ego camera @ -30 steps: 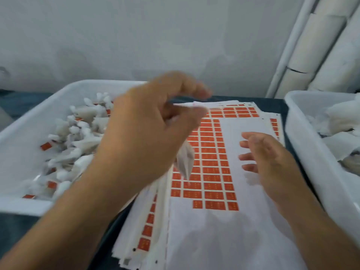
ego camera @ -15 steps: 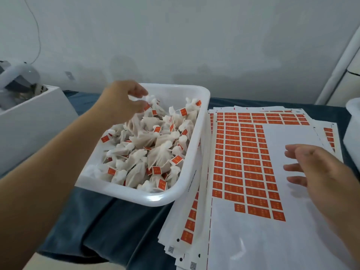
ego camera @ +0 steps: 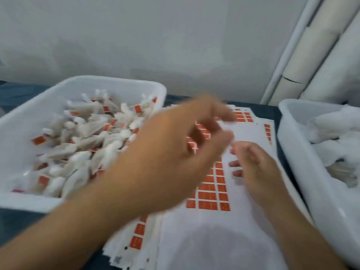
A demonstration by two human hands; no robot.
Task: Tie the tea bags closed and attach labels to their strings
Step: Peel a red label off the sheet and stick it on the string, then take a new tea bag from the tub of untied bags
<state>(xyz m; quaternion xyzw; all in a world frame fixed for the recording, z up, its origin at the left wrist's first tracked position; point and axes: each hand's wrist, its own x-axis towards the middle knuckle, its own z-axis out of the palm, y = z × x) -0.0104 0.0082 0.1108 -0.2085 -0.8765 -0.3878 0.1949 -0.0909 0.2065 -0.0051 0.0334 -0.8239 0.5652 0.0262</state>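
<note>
Left hand (ego camera: 169,152): blurred above the label sheets (ego camera: 212,191), grip loose, empty.
Right hand (ego camera: 257,170): on sheets, grip relaxed, fingers spread.

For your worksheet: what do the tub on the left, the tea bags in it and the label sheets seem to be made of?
Tub: probably plastic, white, smooth, with a rounded moulded rim.
Tea bags: seemingly thin white mesh or filter fabric, gathered at the necks; blur hides the weave.
Label sheets: matte white paper carrying orange stickers, with many spots already bare.

Single head-worn camera, looking forward and down, close over label sheets (ego camera: 214,240), wall behind
</note>
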